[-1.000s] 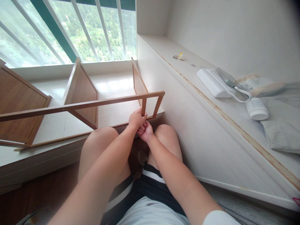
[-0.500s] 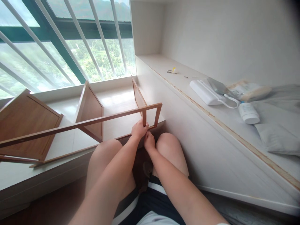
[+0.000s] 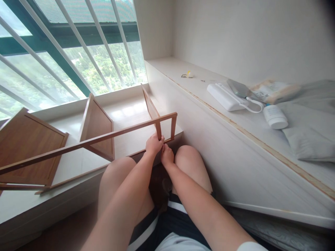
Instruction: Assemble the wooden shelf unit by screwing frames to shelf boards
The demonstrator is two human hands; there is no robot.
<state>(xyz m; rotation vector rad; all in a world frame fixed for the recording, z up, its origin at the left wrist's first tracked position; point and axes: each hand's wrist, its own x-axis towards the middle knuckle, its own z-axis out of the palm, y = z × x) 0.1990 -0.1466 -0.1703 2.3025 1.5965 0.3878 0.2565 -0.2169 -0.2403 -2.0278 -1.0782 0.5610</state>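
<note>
A brown wooden shelf rack (image 3: 123,131) lies on its side on the white window ledge, its shelf boards standing upright. My left hand (image 3: 154,143) is wrapped round the rack near its right end, where a short crosspiece meets the lower rail. Just to the right and slightly lower, my right hand (image 3: 167,154) is closed, its fingers pressed together against the underside of the same rail. Whatever those fingers hold is too small or hidden to make out. Both hands sit close together between my bent knees.
On the white ledge at the right lie small metal pieces with a yellow bit (image 3: 187,75), a white power bank (image 3: 226,97) with a cable, a white bottle (image 3: 275,116), a plastic packet (image 3: 277,91) and grey cloth (image 3: 311,129). Barred windows (image 3: 99,52) stand behind the rack.
The view has shifted slightly, so the window and ledge items appear a little further left. Both hands keep their places at the rack's end, with hardly any visible movement.
</note>
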